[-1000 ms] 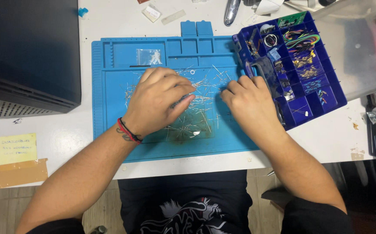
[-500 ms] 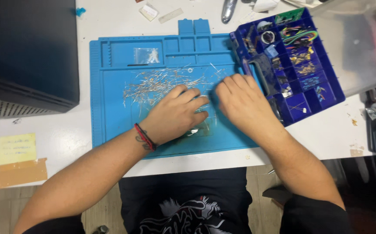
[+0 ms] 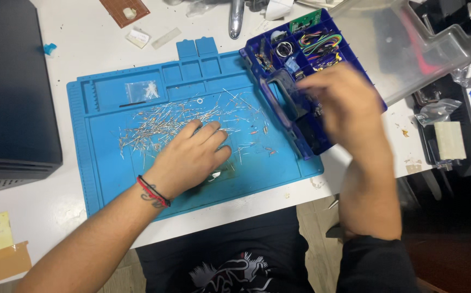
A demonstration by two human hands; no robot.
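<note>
On the near half of the blue silicone work mat [image 3: 105,179], the left hand [image 3: 192,157] lies palm down, fingers loosely spread, resting on the scattered small wire-legged components [image 3: 165,122]; half a second ago it sat a little farther right beside the other hand. It grips nothing that I can see. A red-and-black cord bracelet [image 3: 153,191] circles its wrist. Farther off, the right hand [image 3: 344,103] has left the mat and now hangs blurred over the dark blue plastic compartment box [image 3: 279,87] at the mat's right edge, so sorted pieces seem to go there. Whether its fingers pinch a component, I cannot tell. The white counter [image 3: 83,43] carries everything
</note>
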